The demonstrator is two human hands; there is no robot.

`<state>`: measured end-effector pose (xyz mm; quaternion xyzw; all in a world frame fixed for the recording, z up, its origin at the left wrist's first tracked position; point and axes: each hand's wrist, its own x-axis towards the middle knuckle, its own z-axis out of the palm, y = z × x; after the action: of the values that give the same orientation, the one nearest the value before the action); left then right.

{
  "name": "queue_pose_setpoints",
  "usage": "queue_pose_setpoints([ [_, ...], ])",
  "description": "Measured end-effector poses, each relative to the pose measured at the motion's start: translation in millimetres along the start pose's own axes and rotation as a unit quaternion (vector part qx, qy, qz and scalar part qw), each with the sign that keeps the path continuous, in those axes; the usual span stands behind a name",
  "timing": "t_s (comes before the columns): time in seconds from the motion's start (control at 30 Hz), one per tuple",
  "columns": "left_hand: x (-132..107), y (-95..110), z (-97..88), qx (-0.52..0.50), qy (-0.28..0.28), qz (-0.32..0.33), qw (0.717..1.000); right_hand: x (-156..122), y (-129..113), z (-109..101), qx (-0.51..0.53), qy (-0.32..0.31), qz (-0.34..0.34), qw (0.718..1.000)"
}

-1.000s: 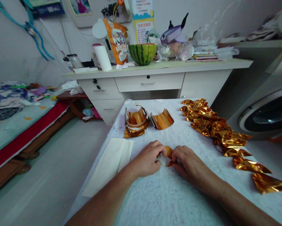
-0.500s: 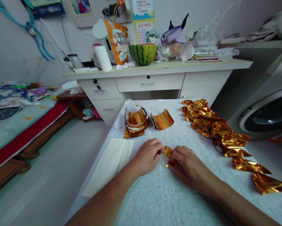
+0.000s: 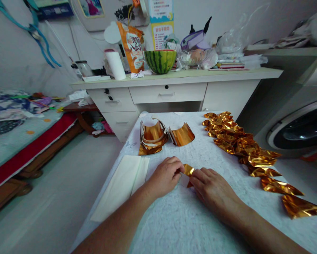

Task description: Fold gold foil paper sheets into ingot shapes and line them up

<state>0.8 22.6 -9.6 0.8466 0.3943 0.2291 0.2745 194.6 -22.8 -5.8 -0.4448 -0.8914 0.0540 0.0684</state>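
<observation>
A small sheet of gold foil paper [image 3: 188,170], white on its back, lies between my hands on the white table [image 3: 179,218]. My left hand [image 3: 165,175] is curled, pinching the paper's left edge. My right hand [image 3: 214,188] lies over the paper's right part, fingers pressed together on it. Most of the sheet is hidden under my fingers.
Curled gold sheets [image 3: 153,135] and another curl [image 3: 182,134] stand at the table's far side. A row of several folded gold pieces [image 3: 243,144] runs down the right edge. A white paper stack [image 3: 124,183] lies left. A desk with half a watermelon [image 3: 160,60] stands behind, a bed [image 3: 15,137] left, a washing machine [image 3: 301,130] right.
My right hand has flattened and slid a little down over the paper. The left hand stays pinched on the left edge, barely moved.
</observation>
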Motion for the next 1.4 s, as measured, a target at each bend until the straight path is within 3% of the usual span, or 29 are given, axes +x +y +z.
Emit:
queue_pose_setpoints([
  [0.2,-2,2,0.7,0.016,-0.013,-0.001,1.0,-2,6,-6,0.048,0.007,0.005,0.999],
  [0.47,-1,2,-0.3,0.015,-0.031,-0.003,0.999,-2,12,-9,0.03,-0.019,-0.019,0.999],
  [0.7,-2,1,0.8,0.016,-0.041,-0.01,0.999,-5,18,-9,0.158,0.005,0.042,0.986],
  [0.83,-4,1,3.3,0.023,-0.043,-0.011,0.999,-6,23,-9,0.212,0.015,0.042,0.976],
  [1.1,-6,9,8.9,0.04,-0.023,0.031,0.998,-7,28,-11,0.286,0.011,0.027,0.958],
  [1.4,-8,13,16.3,0.037,-0.061,0.059,0.996,-5,25,-5,0.294,0.025,0.046,0.954],
])
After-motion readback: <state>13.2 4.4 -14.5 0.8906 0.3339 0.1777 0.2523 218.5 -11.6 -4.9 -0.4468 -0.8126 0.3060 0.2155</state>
